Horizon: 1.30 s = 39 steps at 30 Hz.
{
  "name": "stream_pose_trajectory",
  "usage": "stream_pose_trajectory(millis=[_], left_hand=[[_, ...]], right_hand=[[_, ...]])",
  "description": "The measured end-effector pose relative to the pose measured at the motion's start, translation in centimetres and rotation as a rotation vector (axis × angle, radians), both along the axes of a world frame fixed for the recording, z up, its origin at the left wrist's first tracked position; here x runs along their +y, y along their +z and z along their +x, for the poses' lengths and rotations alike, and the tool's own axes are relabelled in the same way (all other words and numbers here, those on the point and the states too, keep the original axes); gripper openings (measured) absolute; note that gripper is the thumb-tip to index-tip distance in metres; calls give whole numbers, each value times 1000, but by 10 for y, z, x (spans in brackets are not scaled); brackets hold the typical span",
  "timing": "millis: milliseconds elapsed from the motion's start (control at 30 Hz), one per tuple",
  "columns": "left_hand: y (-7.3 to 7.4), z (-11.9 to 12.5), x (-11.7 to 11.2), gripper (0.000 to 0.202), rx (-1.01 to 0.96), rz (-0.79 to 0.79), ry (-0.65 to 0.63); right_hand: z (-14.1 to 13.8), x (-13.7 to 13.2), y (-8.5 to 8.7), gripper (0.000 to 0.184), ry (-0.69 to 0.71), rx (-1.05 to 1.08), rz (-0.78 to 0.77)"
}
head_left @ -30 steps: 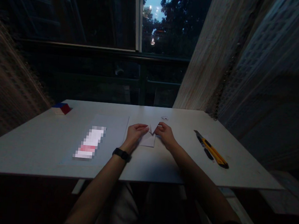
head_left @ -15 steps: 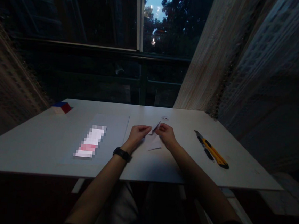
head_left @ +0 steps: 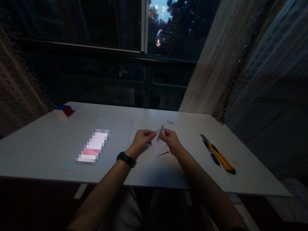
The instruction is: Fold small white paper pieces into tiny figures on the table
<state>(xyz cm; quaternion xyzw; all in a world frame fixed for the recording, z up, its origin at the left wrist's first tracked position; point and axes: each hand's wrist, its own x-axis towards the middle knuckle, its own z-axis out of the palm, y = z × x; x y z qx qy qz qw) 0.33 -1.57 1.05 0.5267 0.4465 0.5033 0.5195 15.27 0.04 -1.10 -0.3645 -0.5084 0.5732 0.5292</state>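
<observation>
Between my two hands is a small piece of folded paper (head_left: 161,147), white with darker edges. One pointed flap of it stands up between my fingertips, and a wider triangular part hangs down toward me. My left hand (head_left: 143,138), with a black band on the wrist, pinches the paper's left side. From the right, my right hand (head_left: 170,139) grips the upright flap between thumb and fingers. A small reddish patch shows beside the left fingers; what it is I cannot make out.
On the white table (head_left: 148,176), a yellow utility knife (head_left: 222,157) lies right beside a smaller black cutter (head_left: 214,159). White paper sheets (head_left: 119,137) lie left, with a blurred-out rectangle (head_left: 94,144) on them. A cube puzzle (head_left: 64,111) sits far left. Thin scraps (head_left: 170,121) lie behind my hands.
The folded paper has turned between my fingers: its upright flap now faces me more broadly, and the lower triangular part has swung slightly right and down. Both hands stay nearly in place.
</observation>
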Motion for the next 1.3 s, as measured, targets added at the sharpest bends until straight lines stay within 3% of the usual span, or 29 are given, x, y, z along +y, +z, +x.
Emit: stream_pose_trajectory(millis=[367, 567, 733, 967, 1133, 1300], left_hand=[[-6, -1, 5, 26, -40, -69, 65], [-2, -1, 2, 29, 2, -36, -15], [-1, 0, 0, 49, -28, 17, -106], [-6, -1, 6, 30, -11, 86, 99], [-8, -2, 8, 28, -4, 77, 129], [-6, -3, 6, 31, -124, -4, 157]], right_hand=[[-2, 1, 1, 31, -46, -91, 61], [-2, 3, 2, 25, -183, -132, 84], [-2, 2, 5, 27, -251, -84, 106], [-7, -1, 5, 39, -156, -59, 81], [-5, -3, 5, 45, -156, -29, 57], [-1, -6, 13, 32, -108, 50, 31]])
